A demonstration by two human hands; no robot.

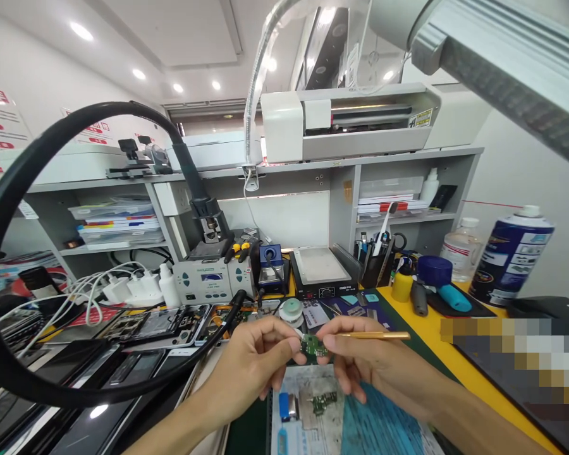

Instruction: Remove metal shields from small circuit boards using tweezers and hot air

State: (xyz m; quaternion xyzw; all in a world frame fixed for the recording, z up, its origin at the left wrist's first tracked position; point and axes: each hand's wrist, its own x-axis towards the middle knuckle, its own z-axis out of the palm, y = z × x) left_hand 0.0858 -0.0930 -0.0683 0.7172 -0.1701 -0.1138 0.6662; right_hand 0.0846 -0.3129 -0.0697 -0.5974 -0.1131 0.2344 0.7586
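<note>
My left hand (pixel 251 357) pinches a small green circuit board (pixel 312 347) by its left edge, lifted above the bench. My right hand (pixel 367 363) touches the board's right edge and also holds a thin gold-coloured tool (pixel 374 335) that points right. Under the hands lies a work mat (pixel 360 423) with another small green board (pixel 323 402) and a blue-capped part (pixel 285 406) on it.
A thick black hose (pixel 52 133) loops from the soldering station (pixel 213 281) across the left. Opened phones (pixel 156 325), white chargers (pixel 133 287), a heating plate (pixel 320 268), a tool cup (pixel 377 259), a spray can (pixel 512 253) and a bottle (pixel 459 249) stand behind.
</note>
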